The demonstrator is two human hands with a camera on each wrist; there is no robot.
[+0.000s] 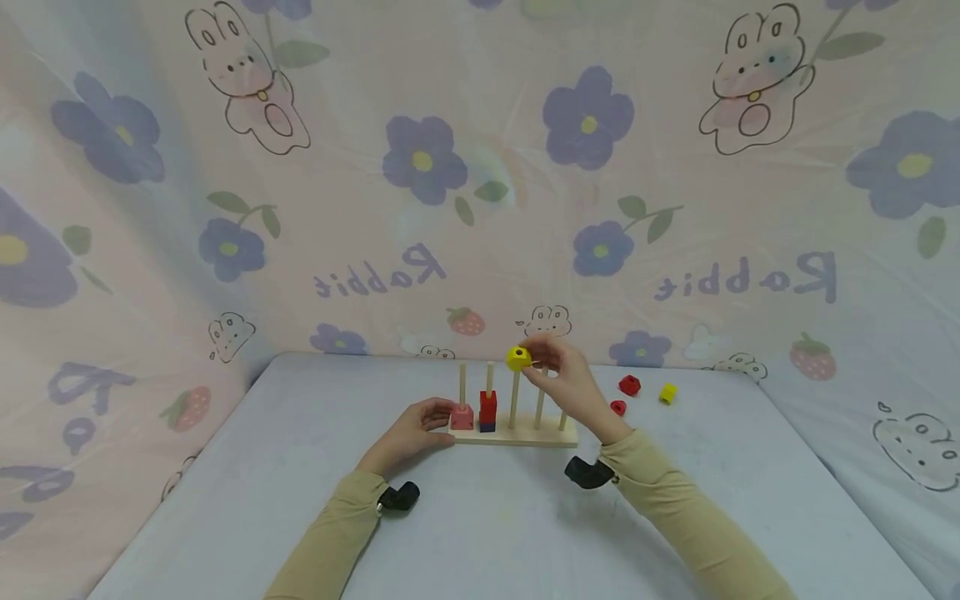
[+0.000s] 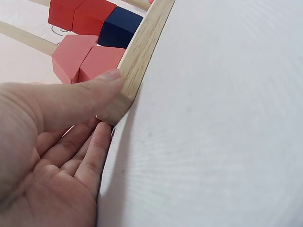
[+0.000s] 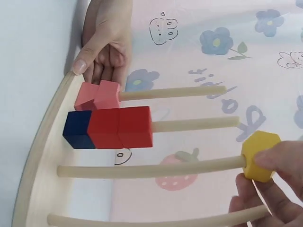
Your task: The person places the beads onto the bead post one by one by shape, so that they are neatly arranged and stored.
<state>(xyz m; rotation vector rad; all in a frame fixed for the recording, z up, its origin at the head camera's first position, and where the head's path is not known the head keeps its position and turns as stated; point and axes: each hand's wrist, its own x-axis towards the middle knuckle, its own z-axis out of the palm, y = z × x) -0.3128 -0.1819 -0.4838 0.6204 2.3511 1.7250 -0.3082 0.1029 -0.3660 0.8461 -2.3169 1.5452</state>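
A wooden base (image 1: 525,435) with several upright pegs stands mid-table. Its leftmost peg carries a pink block (image 1: 462,416); the second carries two red blocks (image 1: 488,407) over a blue one (image 3: 75,128). My left hand (image 1: 438,421) grips the base's left end, with the thumb (image 2: 106,80) on the front edge of the base (image 2: 142,52) beside the pink block (image 2: 85,64). My right hand (image 1: 536,358) pinches a yellow hexagonal bead (image 1: 517,358) at the tip of the third peg. In the right wrist view the bead (image 3: 258,162) sits on the peg's end between my fingertips (image 3: 279,161).
Two red beads (image 1: 629,384) (image 1: 618,407) and a yellow cube (image 1: 668,392) lie on the white table right of the base. A flowered cloth backdrop (image 1: 480,167) closes off the back and sides. The two right pegs are bare.
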